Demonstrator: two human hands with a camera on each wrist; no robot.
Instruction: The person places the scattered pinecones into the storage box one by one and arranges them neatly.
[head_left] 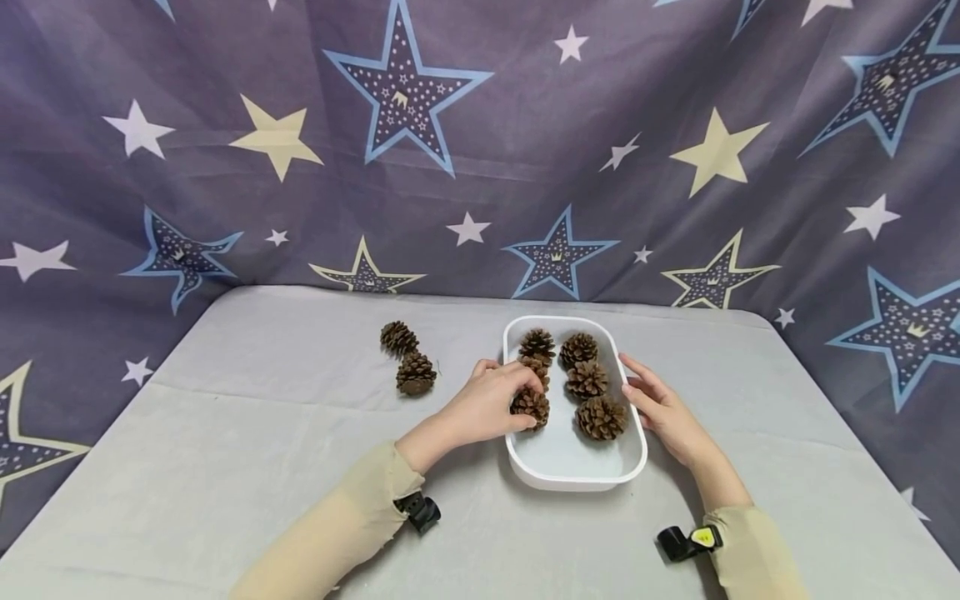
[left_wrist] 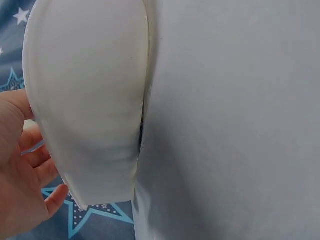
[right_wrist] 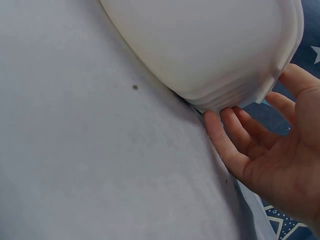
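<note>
A white rectangular tub (head_left: 573, 467) stands on the table with pine cones in two rows. Over its left rim reaches my left hand (head_left: 487, 404), its thumb and fingers around the nearest pine cone (head_left: 531, 406) of the left row; the hand partly covers the cone behind it. The right row holds three cones, the closest pine cone (head_left: 601, 417) being the largest looking. Against the tub's right outer wall rest the loosely extended fingers of my right hand (head_left: 670, 417). In the right wrist view, the fingertips touch the tub's wall (right_wrist: 220, 50) from outside.
Left of the tub, two pine cones lie touching on the grey cloth: a rear pine cone (head_left: 398, 339) and a front pine cone (head_left: 416, 374). A star-patterned curtain (head_left: 525, 167) hangs behind the table (head_left: 262, 467).
</note>
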